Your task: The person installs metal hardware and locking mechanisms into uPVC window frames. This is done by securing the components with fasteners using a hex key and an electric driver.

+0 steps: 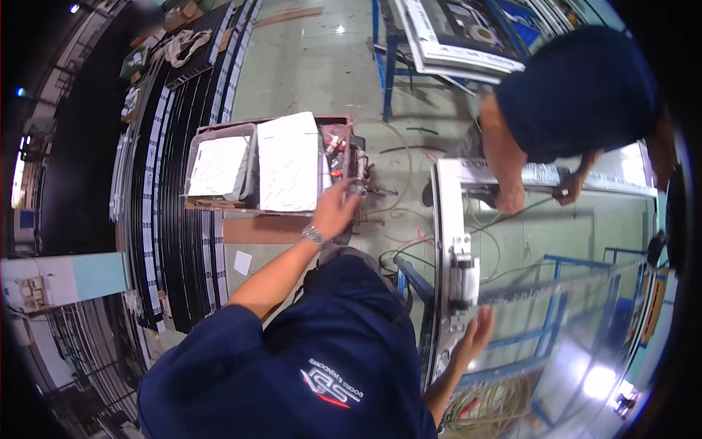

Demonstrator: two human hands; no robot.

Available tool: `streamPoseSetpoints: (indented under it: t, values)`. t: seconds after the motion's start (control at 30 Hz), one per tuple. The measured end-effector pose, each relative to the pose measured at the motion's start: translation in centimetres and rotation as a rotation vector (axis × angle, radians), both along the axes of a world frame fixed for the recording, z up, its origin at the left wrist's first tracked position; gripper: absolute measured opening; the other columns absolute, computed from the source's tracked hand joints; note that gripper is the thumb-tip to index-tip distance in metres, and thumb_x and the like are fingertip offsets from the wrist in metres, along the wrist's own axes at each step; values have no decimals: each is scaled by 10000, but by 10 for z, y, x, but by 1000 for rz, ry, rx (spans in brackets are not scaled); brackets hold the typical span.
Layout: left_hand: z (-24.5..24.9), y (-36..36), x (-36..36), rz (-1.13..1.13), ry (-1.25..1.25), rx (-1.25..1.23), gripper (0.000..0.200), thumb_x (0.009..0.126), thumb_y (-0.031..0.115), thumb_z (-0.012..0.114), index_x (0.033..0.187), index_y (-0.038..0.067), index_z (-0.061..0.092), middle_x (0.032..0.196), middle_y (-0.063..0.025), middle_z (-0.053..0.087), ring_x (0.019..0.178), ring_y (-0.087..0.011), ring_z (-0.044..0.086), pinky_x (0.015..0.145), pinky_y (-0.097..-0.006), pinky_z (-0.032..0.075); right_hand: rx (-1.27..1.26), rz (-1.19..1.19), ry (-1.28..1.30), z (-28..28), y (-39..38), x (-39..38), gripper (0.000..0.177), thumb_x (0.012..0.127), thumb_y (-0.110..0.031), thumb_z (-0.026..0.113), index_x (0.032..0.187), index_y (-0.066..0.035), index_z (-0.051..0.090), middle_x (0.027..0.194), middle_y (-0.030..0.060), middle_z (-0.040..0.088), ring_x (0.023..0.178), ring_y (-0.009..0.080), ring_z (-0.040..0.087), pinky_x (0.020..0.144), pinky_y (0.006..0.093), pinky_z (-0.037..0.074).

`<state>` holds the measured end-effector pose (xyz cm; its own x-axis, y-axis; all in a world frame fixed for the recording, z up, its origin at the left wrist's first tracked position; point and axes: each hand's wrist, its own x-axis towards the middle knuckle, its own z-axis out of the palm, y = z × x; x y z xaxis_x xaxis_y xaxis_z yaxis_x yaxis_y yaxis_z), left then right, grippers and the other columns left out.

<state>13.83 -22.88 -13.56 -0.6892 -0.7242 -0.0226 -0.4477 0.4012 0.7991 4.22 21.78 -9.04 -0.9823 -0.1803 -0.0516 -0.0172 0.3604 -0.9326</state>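
My left hand (336, 210), with a metal watch at the wrist, reaches to the near right corner of a tool cart (281, 213). Its fingers look stretched out and apart beside the tools (360, 178) at the cart's end; whether they touch one is hard to make out. On my right stands a white door or window frame (450, 212) with a metal hardware piece (462, 274) along its near side. Just below that piece, my right hand (479, 331) is held open at the frame's edge, with nothing visible in it.
A co-worker in dark blue (578, 91) bends over the far side of the frame, both hands there. Long dark profiles (175, 219) are stacked on the left. Another white frame (468, 58) rests on a blue stand (387, 80). Hoses (402, 212) lie on the floor.
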Motion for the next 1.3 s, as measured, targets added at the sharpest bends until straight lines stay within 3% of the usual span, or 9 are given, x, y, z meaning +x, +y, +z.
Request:
streamPoseSetpoints:
  t: [0.13,0.3,0.4,0.5,0.73,0.87,0.97,1.13,1.3]
  values:
    - [-82,-102,120,494,-160,-286,589,961,325,714,1392,-55,583,1295,-284,665,1168,-397,662,1018,-440,514,228,-92,191,37,-30,12,604,1074,-236,561,1597,-9,363,1505,227,543,1400,330,509,1154,438,391]
    - [-86,-179,175,517,-250,-77,535,961,303,707,1329,-73,607,1213,-274,698,1115,-407,669,997,-460,516,228,-49,304,44,-87,32,659,1040,-230,608,1607,-13,351,1546,212,514,1435,313,489,1178,446,369]
    - [-60,-202,179,448,-179,-233,399,950,219,696,1266,-20,644,1067,-244,697,1006,-433,662,910,-496,526,237,37,240,58,-133,47,663,997,-109,606,1602,-3,357,1548,211,509,1453,312,469,1218,438,317]
    - [-57,-230,168,268,-207,-208,322,946,217,692,1162,-16,641,1040,-247,698,970,-451,667,859,-524,539,203,115,240,62,-169,58,796,993,-379,705,1579,42,370,1524,246,518,1402,350,518,1190,454,347]
    - [-100,-295,119,652,-357,75,426,907,278,730,1201,21,559,1061,-339,708,1030,-511,687,914,-569,550,210,250,204,84,-197,64,743,924,-182,738,1564,11,414,1471,198,567,1237,310,630,1100,428,447]
    - [-154,-329,137,639,-211,266,481,875,118,701,1297,40,484,920,-237,740,787,-356,745,695,-440,593,178,193,134,82,-189,81,721,918,-34,678,1580,-4,394,1469,207,560,1203,272,647,1083,400,458]
    - [-105,-323,141,725,331,617,628,840,26,730,1389,50,428,820,-115,708,636,-158,655,550,-275,499,300,155,53,80,-186,105,731,863,33,685,1552,-4,442,1430,190,599,1185,257,659,1040,402,502]
    - [-55,-302,150,499,232,614,419,1011,166,652,1405,36,593,1073,-43,758,905,-101,696,722,-235,481,409,160,86,84,-200,142,667,813,-31,831,1430,-50,579,1319,166,688,1120,292,708,973,386,546]
    - [5,-196,106,-255,18,532,319,1050,179,578,1291,-21,640,833,-19,631,745,-106,564,696,-272,458,317,132,156,72,-214,163,631,855,-57,814,1440,-60,577,1346,163,666,1192,305,670,1037,434,508]
